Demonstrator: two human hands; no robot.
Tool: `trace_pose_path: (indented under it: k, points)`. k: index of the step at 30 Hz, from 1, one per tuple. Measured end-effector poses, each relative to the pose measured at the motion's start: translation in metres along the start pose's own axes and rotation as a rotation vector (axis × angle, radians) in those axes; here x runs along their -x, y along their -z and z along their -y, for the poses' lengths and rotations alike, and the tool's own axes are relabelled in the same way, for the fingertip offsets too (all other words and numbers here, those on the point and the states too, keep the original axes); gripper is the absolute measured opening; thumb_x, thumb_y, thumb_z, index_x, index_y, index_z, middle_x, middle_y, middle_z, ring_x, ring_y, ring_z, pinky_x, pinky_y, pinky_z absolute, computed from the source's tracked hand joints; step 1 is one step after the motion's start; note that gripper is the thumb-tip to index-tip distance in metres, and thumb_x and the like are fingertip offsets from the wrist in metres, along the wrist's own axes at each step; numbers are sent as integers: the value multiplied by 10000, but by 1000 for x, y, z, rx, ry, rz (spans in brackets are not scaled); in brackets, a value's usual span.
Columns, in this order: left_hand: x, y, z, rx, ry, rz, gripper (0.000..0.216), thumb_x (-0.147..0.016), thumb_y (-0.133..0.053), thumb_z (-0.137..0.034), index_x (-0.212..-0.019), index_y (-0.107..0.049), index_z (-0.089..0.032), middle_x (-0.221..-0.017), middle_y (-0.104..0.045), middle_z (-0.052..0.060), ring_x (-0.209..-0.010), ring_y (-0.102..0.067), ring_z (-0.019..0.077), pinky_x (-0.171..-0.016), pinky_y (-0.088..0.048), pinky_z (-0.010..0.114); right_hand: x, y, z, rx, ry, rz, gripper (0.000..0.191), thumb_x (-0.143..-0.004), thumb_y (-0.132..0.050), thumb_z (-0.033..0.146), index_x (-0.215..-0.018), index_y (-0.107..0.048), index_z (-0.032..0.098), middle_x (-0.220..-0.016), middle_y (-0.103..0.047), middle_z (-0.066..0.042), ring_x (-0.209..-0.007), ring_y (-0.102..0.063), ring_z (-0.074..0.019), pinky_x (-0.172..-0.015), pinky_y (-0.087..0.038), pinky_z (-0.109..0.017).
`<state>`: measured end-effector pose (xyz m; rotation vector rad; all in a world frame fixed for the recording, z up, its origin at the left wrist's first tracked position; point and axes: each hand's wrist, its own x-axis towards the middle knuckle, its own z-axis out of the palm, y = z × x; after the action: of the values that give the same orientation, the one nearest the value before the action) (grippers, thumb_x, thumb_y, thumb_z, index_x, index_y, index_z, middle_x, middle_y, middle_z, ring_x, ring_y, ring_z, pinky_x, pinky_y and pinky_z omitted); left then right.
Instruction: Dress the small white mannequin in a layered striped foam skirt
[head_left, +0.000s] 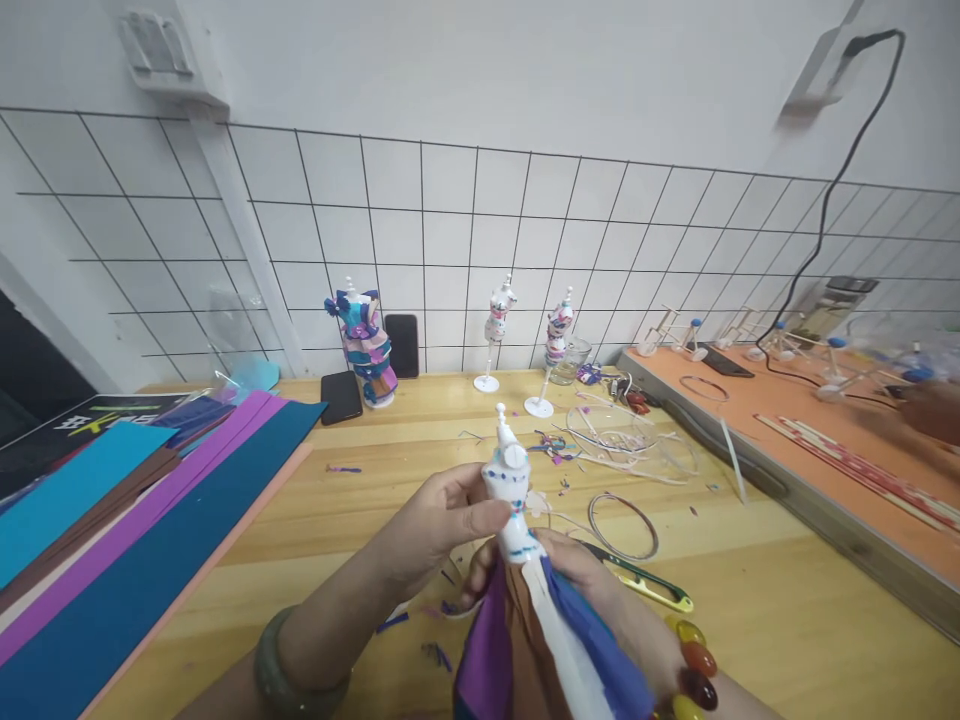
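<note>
A small white dress-form mannequin (508, 485) with blue and coloured markings is held upright in front of me. My left hand (457, 510) grips its torso, thumb across the waist. From the hips hangs a skirt of purple, brown, white and blue paper strips (536, 640). My right hand (581, 575) wraps behind the hips and the top of the skirt, its fingers partly hidden by the strips. Beside it on the table lies a green and yellow cutter (652, 585), partly behind the hand. Small paper scraps (437, 655) lie below my left hand.
A dressed mannequin (367, 345) and two bare-stand mannequins (496, 325), (556, 345) are near the wall, with two dark phones (342, 397), (402, 345). Coloured paper sheets (217, 500) cover the left. Wire coils (622, 525) and an orange board (810, 440) lie right.
</note>
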<state>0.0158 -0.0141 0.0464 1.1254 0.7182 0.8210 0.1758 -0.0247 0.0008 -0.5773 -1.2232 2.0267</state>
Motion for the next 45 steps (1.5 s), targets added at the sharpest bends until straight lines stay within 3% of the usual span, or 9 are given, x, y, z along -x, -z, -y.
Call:
trace_pose_path:
  k: [3,8,13,18,24,30,35,40,45]
  points:
    - [3,-1,-8,-33,-22,-24,371,-694,-671,-407,-959,-611,-156,-620,-579,-7,-379,-407,45,-377,-329,193,-2,4,0,-76,-37,-27,230,-748,-630,382,-765,-683,159,-664,-634,-22,-628,-575,-141,-645,-430,-254]
    - [8,-6,-28,-248,-221,-256,283,-658,-710,-288,-881,-599,-154,-873,-644,54,-840,-578,178,-731,-449,275,-10,12,5,-5,109,-45,201,-809,-586,383,-847,-691,216,-793,-651,-23,-744,-558,-149,-714,-408,-258]
    - [10,-10,-26,-490,-224,-415,283,-635,-713,-326,-820,-560,-175,-720,-573,-12,-708,-545,148,-663,-426,267,-8,4,18,288,225,23,424,-757,-551,577,-901,-688,202,-876,-635,-56,-838,-532,-202,-815,-380,-328]
    - [8,-14,-17,-558,-215,-459,290,-621,-716,-349,-795,-554,-183,-683,-518,-33,-671,-515,137,-622,-401,248,-4,-11,11,410,190,-109,281,-751,-627,459,-770,-675,183,-676,-582,-3,-625,-501,-139,-605,-391,-249]
    - [3,-3,-20,-410,-170,-368,350,-713,-640,-412,-945,-562,-162,-783,-597,17,-734,-563,153,-666,-430,262,-11,-3,4,138,160,-91,219,-766,-636,369,-819,-680,161,-704,-641,-20,-645,-560,-143,-658,-421,-264]
    - [0,15,-25,-375,-219,-423,322,-796,-543,-421,-975,-599,-160,-966,-652,67,-938,-584,184,-840,-431,298,-17,24,8,-135,153,-339,197,-681,-701,324,-774,-693,151,-778,-701,-40,-720,-622,-182,-720,-446,-290]
    - [2,8,-20,-511,-248,-348,279,-786,-564,-367,-988,-639,-189,-1055,-650,79,-992,-575,220,-869,-433,347,-16,30,15,-198,103,-349,257,-689,-659,399,-796,-673,165,-755,-699,-39,-703,-633,-215,-745,-453,-355]
    - [4,1,-18,-664,-348,-284,223,-832,-499,-328,-866,-673,-193,-898,-646,47,-865,-575,183,-764,-437,282,-17,33,13,-198,129,-329,229,-702,-645,387,-745,-659,163,-702,-683,-22,-629,-606,-180,-706,-451,-318]
    - [0,0,-14,-581,-262,-293,262,-826,-498,-362,-699,-604,-159,-674,-550,5,-660,-502,136,-610,-398,248,-17,33,7,-229,149,-262,158,-705,-658,289,-775,-679,149,-762,-688,-30,-671,-605,-162,-690,-448,-277]
